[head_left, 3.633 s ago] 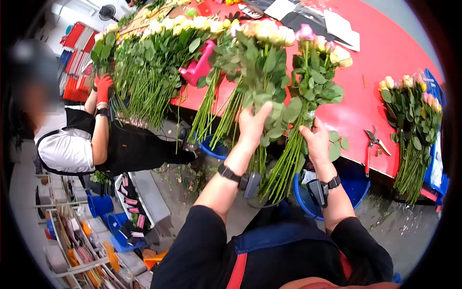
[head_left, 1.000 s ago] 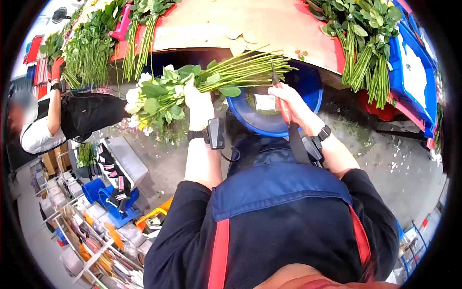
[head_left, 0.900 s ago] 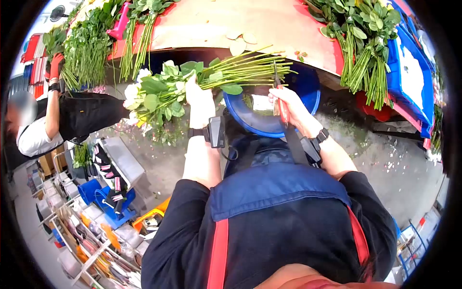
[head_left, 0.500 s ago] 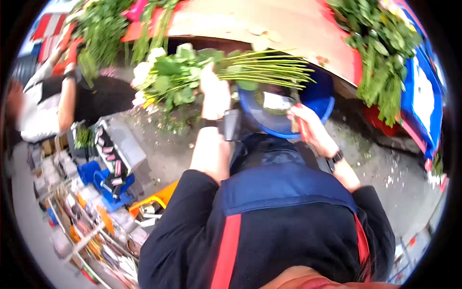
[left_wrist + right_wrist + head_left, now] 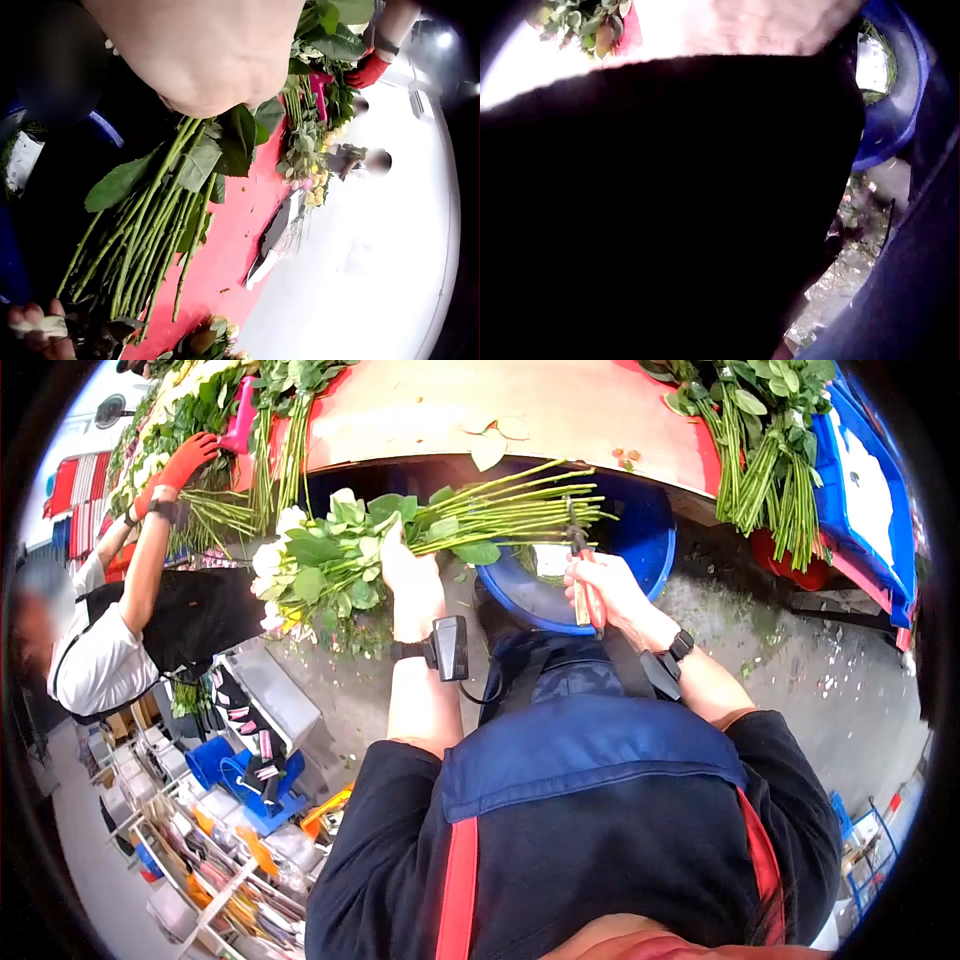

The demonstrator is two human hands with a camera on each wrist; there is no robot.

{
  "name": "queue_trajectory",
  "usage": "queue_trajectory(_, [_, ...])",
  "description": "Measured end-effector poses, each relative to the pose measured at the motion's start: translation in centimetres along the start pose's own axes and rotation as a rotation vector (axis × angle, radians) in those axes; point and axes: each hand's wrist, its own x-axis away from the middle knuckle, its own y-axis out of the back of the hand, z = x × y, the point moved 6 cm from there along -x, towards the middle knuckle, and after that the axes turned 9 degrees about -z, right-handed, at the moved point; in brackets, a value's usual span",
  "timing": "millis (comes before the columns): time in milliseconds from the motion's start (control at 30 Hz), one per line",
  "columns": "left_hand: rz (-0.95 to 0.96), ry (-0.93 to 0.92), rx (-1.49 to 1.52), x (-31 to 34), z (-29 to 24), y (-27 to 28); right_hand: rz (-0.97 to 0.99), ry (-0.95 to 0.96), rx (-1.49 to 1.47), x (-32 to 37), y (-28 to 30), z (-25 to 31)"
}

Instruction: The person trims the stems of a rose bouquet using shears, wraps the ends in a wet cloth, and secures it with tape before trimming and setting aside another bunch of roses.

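Observation:
My left hand (image 5: pixel 412 585) grips a bunch of roses (image 5: pixel 345 550) around its leafy stems, holding it sideways with the pale blooms to the left. The cut ends of the green stems (image 5: pixel 150 232) point right, over a blue bucket (image 5: pixel 668 565). With my right hand (image 5: pixel 618 595) I hold red-handled pruning shears (image 5: pixel 590 600), their dark blades up against the stem ends. In the left wrist view the shears (image 5: pixel 116 334) and fingertips of my right hand (image 5: pixel 45 330) appear at the bottom left. A dark shape blocks most of the right wrist view.
A red-edged table (image 5: pixel 430 420) stands ahead, with loose leaves (image 5: pixel 490 448) near its edge. More rose bunches (image 5: pixel 770 490) lie by a blue crate (image 5: pixel 865 510) at right. A person in red gloves (image 5: pixel 185 460) works at left. Grey floor (image 5: pixel 790 650) carries scattered trimmings.
Earlier my hands held upright roses at the table, where the shears lay. The shears are now in my right hand and the bunch lies sideways over the bucket. The other person's gloves moved right.

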Motion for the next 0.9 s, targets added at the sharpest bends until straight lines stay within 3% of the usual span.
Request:
queue_trajectory(133, [-0.054, 0.218, 0.338, -1.4, 2.1, 0.6, 0.016, -0.032, 0.028, -0.7, 0.7, -1.3])
queue_trajectory(233, [-0.075, 0.072, 0.124, -1.2, 1.3, 1.7, 0.041, 0.044, 0.031, 0.1, 1.0, -0.7])
queue_trajectory(300, [-0.047, -0.146, -0.272, -0.4, -0.8, 1.3, 0.118, 0.026, 0.114, 1.1, 1.6, -0.3])
queue_trajectory(367, [-0.092, -0.011, -0.185, 1.2, -3.1, 0.3, 0.154, 0.008, 0.151, 1.7, 2.1, -0.2])
queue_trajectory(467, [-0.076, -0.145, -0.311, 1.3, -3.7, 0.6, 0.226, -0.017, 0.210, 0.1, 2.1, -0.8])
queue_trajectory(567, [-0.074, -0.103, -0.464, 2.5, -4.9, 0.2, 0.191, 0.058, 0.185, -0.6, 0.0, 1.6])
queue_trajectory(633, [-0.062, -0.100, -0.376, 2.7, -5.3, -0.2, 0.181, 0.147, 0.093, -2.9, -0.8, 2.1])
queue_trajectory(900, [-0.074, -0.065, -0.476, 3.0, -5.1, -0.1, 0.159, 0.119, 0.207, -3.4, -0.7, 2.0])
